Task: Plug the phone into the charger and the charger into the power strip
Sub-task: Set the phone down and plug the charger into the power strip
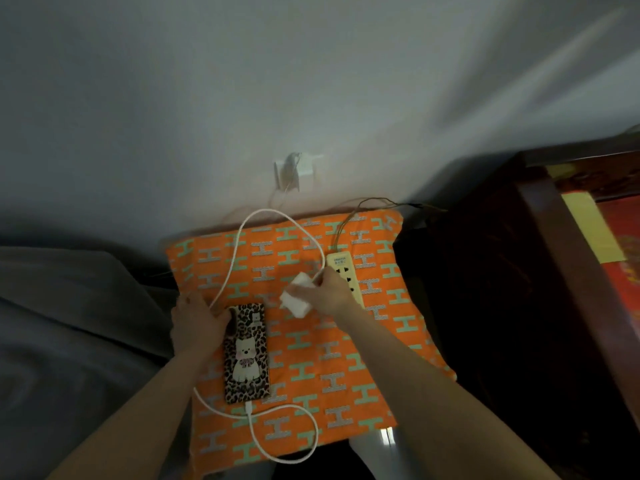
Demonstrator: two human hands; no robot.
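A phone in a leopard-print case with a cartoon dog lies face down on an orange patterned cushion. A white cable is plugged into its near end and loops around the cushion. My left hand rests on the phone's far left corner. My right hand holds the white charger block just left of the cream power strip. The charger is not in a socket.
A white wall outlet with plugs in it sits on the wall behind the cushion. The strip's thin cord runs back toward it. Dark wooden furniture stands at the right, grey fabric at the left.
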